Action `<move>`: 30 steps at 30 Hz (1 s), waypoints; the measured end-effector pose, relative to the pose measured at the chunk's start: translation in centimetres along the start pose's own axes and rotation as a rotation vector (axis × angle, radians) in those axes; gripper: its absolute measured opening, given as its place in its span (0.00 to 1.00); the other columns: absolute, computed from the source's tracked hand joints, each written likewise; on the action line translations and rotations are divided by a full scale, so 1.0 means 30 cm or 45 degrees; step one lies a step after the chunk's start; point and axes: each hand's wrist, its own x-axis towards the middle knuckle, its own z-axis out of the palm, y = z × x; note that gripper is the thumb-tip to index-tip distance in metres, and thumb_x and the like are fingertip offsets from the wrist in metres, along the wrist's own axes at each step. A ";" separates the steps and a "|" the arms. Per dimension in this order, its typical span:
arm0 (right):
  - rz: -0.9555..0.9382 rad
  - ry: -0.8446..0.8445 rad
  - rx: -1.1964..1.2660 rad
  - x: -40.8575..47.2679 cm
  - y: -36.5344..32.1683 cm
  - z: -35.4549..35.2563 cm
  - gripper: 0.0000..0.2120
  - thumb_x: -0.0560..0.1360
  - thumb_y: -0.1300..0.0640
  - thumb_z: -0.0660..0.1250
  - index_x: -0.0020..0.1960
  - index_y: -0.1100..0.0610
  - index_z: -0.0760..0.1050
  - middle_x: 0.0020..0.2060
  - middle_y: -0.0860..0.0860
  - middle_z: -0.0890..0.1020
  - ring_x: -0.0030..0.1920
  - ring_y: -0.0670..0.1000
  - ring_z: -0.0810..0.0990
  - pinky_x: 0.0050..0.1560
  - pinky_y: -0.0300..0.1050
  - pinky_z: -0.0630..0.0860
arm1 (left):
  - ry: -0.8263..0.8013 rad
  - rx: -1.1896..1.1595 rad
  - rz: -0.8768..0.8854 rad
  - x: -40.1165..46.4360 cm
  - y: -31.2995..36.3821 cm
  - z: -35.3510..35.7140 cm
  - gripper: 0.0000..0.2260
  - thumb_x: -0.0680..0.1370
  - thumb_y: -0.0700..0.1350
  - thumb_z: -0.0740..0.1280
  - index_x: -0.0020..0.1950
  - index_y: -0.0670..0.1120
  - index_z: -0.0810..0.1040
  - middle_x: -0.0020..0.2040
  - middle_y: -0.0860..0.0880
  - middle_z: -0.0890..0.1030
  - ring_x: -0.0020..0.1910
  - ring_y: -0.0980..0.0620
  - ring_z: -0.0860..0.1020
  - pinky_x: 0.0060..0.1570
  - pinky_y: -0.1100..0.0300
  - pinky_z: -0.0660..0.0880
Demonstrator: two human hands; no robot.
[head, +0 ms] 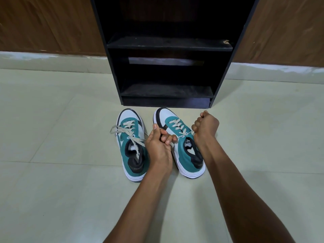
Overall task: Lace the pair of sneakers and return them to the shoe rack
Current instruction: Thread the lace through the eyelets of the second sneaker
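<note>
Head view:
Left hand (158, 146): arm extended, fingers curled, pinching one end of the right sneaker's lace (178, 128) at the shoe's left side.
Right hand (206, 126): fisted, clenched on the other lace end, drawn out to the right; lace taut across the top eyelets.
Right sneaker (182, 144): teal and white, on the tiled floor (61, 181), between both hands, toe toward the rack.
Left sneaker (132, 146): just beside it, laced, loose ends trailing left and into the opening.
Shoe rack (168, 48): black, far side, just beyond the toes.
Counts: sneakers 2; hands 2; rack 1.
</note>
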 end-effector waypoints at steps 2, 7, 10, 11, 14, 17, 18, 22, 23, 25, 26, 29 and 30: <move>-0.054 -0.035 0.024 -0.011 0.003 -0.001 0.15 0.79 0.64 0.57 0.35 0.56 0.67 0.23 0.48 0.62 0.20 0.46 0.56 0.21 0.36 0.52 | 0.022 -0.011 -0.014 0.002 0.004 0.005 0.19 0.85 0.46 0.59 0.35 0.44 0.69 0.25 0.51 0.63 0.23 0.54 0.62 0.33 0.57 0.69; -0.109 -0.244 0.090 -0.059 -0.008 -0.033 0.12 0.82 0.61 0.58 0.39 0.57 0.70 0.27 0.50 0.70 0.21 0.46 0.63 0.20 0.37 0.59 | -0.003 0.075 -0.035 -0.004 0.029 0.011 0.18 0.85 0.46 0.58 0.36 0.44 0.67 0.27 0.48 0.67 0.25 0.51 0.67 0.36 0.54 0.75; -0.159 -0.356 0.024 -0.111 -0.013 -0.047 0.12 0.82 0.58 0.61 0.41 0.58 0.75 0.30 0.54 0.78 0.25 0.48 0.71 0.25 0.38 0.67 | -0.028 0.159 -0.018 0.002 0.050 0.020 0.16 0.85 0.44 0.57 0.37 0.44 0.68 0.27 0.47 0.71 0.26 0.49 0.70 0.36 0.54 0.77; -0.184 -0.389 -0.003 -0.127 -0.014 -0.049 0.11 0.82 0.57 0.62 0.43 0.59 0.76 0.33 0.55 0.80 0.26 0.49 0.74 0.26 0.38 0.70 | -0.038 0.186 -0.019 0.006 0.054 0.025 0.16 0.85 0.43 0.56 0.37 0.44 0.69 0.27 0.47 0.72 0.27 0.49 0.70 0.35 0.56 0.76; -0.240 -0.442 -0.050 -0.165 -0.014 -0.059 0.11 0.82 0.57 0.62 0.48 0.60 0.80 0.39 0.56 0.84 0.31 0.51 0.78 0.31 0.42 0.75 | -0.071 0.331 -0.003 0.018 0.059 0.040 0.15 0.84 0.41 0.54 0.41 0.42 0.74 0.29 0.47 0.76 0.28 0.51 0.71 0.32 0.59 0.73; -0.245 -0.489 -0.079 -0.180 -0.019 -0.073 0.11 0.81 0.60 0.60 0.52 0.60 0.82 0.42 0.55 0.86 0.35 0.53 0.80 0.37 0.46 0.77 | -0.124 0.500 0.031 0.018 0.058 0.064 0.13 0.84 0.38 0.57 0.47 0.40 0.80 0.36 0.46 0.81 0.29 0.51 0.74 0.35 0.58 0.75; -0.249 -0.510 -0.109 -0.183 -0.020 -0.079 0.12 0.80 0.61 0.59 0.54 0.61 0.82 0.43 0.55 0.86 0.36 0.53 0.81 0.39 0.47 0.78 | -0.153 0.560 0.041 0.017 0.060 0.068 0.12 0.84 0.37 0.58 0.50 0.40 0.81 0.39 0.45 0.83 0.31 0.51 0.77 0.37 0.59 0.78; -0.346 -0.561 -0.310 -0.200 -0.032 -0.101 0.17 0.79 0.66 0.57 0.60 0.59 0.82 0.45 0.52 0.87 0.39 0.51 0.83 0.39 0.46 0.80 | -0.247 0.837 0.094 0.037 0.071 0.059 0.07 0.82 0.39 0.66 0.55 0.40 0.83 0.49 0.42 0.86 0.45 0.51 0.84 0.48 0.61 0.82; -0.363 -0.572 -0.343 -0.205 -0.033 -0.104 0.18 0.79 0.66 0.57 0.61 0.58 0.81 0.45 0.51 0.87 0.39 0.50 0.83 0.38 0.44 0.81 | -0.261 0.880 0.094 0.042 0.077 0.059 0.07 0.81 0.39 0.67 0.55 0.41 0.84 0.49 0.42 0.87 0.46 0.51 0.85 0.48 0.61 0.81; -0.367 -0.587 -0.381 -0.206 -0.027 -0.106 0.17 0.81 0.66 0.58 0.62 0.56 0.81 0.46 0.51 0.87 0.40 0.49 0.83 0.39 0.43 0.82 | -0.267 0.920 0.082 0.042 0.090 0.068 0.06 0.80 0.40 0.69 0.52 0.41 0.84 0.46 0.43 0.87 0.45 0.50 0.85 0.45 0.62 0.81; -0.364 -0.596 -0.387 -0.204 -0.021 -0.107 0.17 0.82 0.66 0.58 0.63 0.55 0.81 0.47 0.52 0.87 0.41 0.50 0.83 0.39 0.44 0.82 | -0.266 0.921 0.084 0.040 0.094 0.072 0.05 0.80 0.40 0.70 0.51 0.40 0.83 0.44 0.44 0.87 0.43 0.51 0.85 0.43 0.62 0.81; -0.395 -0.618 -0.412 -0.205 -0.014 -0.105 0.15 0.83 0.64 0.59 0.62 0.54 0.81 0.48 0.55 0.86 0.43 0.52 0.82 0.42 0.46 0.80 | -0.294 0.875 0.099 0.022 0.104 0.090 0.02 0.78 0.37 0.70 0.47 0.38 0.80 0.33 0.49 0.86 0.32 0.57 0.84 0.33 0.66 0.79; -0.418 -0.615 -0.425 -0.206 -0.013 -0.103 0.14 0.83 0.64 0.60 0.62 0.55 0.81 0.47 0.55 0.85 0.42 0.51 0.82 0.42 0.44 0.80 | -0.313 0.864 0.102 0.021 0.103 0.093 0.02 0.79 0.35 0.69 0.48 0.37 0.79 0.31 0.51 0.85 0.29 0.58 0.82 0.31 0.68 0.77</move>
